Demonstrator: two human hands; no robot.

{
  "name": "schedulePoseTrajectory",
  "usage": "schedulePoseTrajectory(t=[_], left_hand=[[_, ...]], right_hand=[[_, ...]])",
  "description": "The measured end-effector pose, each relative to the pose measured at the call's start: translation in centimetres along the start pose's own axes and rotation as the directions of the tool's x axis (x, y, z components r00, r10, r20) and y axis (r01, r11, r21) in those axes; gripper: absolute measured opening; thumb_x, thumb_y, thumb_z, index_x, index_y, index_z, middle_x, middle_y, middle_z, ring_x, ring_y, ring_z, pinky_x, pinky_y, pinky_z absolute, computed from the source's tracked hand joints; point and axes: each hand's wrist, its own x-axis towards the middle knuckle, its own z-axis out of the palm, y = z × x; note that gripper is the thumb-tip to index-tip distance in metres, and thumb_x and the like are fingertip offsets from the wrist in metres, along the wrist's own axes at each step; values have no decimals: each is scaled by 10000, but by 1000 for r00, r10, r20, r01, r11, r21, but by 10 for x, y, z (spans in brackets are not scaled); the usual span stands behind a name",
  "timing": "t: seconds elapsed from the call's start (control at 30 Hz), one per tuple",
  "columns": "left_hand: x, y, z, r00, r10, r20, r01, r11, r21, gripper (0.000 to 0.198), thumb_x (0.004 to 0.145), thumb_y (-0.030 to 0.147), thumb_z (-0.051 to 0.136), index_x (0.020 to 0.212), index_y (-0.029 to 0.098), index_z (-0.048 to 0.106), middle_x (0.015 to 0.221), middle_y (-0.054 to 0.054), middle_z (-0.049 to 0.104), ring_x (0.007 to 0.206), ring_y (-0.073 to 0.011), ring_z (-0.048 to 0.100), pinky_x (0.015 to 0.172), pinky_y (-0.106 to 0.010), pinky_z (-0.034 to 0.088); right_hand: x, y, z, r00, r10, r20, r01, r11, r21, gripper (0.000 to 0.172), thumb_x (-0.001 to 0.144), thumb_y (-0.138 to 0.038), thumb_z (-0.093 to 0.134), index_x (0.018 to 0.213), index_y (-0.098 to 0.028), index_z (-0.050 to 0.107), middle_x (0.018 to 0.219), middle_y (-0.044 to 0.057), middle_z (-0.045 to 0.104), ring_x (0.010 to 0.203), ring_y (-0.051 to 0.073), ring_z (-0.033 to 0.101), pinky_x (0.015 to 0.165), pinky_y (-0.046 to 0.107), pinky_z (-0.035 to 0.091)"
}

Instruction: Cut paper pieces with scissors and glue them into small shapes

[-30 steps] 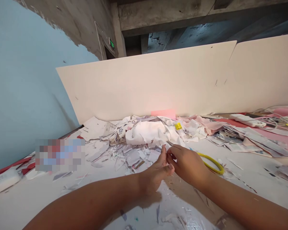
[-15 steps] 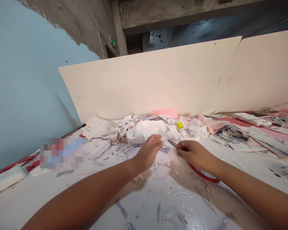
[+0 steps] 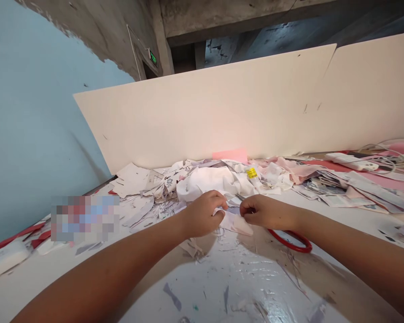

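Observation:
My left hand (image 3: 205, 214) is closed, its curled fingers and thumb on the left end of a thin pinkish-white piece of paper (image 3: 235, 223). Close to its right, my right hand (image 3: 269, 213) is closed too, with thumb and forefinger pinched near the paper's other end. Red-handled scissors (image 3: 296, 246) run through the right hand. Their grey blades show just past the forefinger and the handle sticks out below the palm; the middle is hidden. Behind the hands lies a crumpled white sheet (image 3: 205, 181), with a yellow label (image 3: 252, 173) at its right.
Scraps and shreds of paper (image 3: 138, 208) cover the table (image 3: 256, 269). A white board (image 3: 202, 121) stands along the back. At the right are stacked paper strips (image 3: 336, 188), a white power strip (image 3: 352, 161) and cables (image 3: 393, 163). A blue wall (image 3: 37, 125) rises at the left.
My right hand has moved left, and both hands are lower over the paper. The left fingers have curled in towards its edge. The scissors' handle has swung slightly right.

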Motion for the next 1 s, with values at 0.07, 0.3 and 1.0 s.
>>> schedulePoseTrajectory(t=[0.07, 0.3, 1.0], left_hand=[[4, -3, 7, 999, -37, -4, 36, 998, -50, 229, 742, 219, 428, 916, 221, 577, 1027, -39, 530, 952, -170, 499, 803, -281, 407], [21, 0, 24, 998, -50, 35, 52, 996, -67, 96, 677, 230, 494, 676, 199, 585, 799, -7, 569, 805, -145, 527, 735, -245, 405], [15, 7, 20, 1000, 8, 0, -8, 1000, -11, 93, 682, 182, 443, 630, 197, 519, 731, -5, 549, 762, -141, 511, 676, -241, 395]], right_hand=[[2, -2, -3, 999, -9, 31, 9, 1000, -4, 119, 639, -192, 429, 618, -181, 546, 524, -42, 426, 490, 90, 359, 443, 214, 238], [4, -3, -3, 998, -34, 47, 34, 999, -6, 84, 622, -172, 412, 589, -177, 489, 510, -54, 358, 485, 79, 310, 438, 212, 213], [-9, -9, 4, 967, -129, -220, 73, 966, -246, 133, 648, -231, 497, 742, -203, 585, 702, 6, 548, 632, 150, 495, 561, 240, 344]])
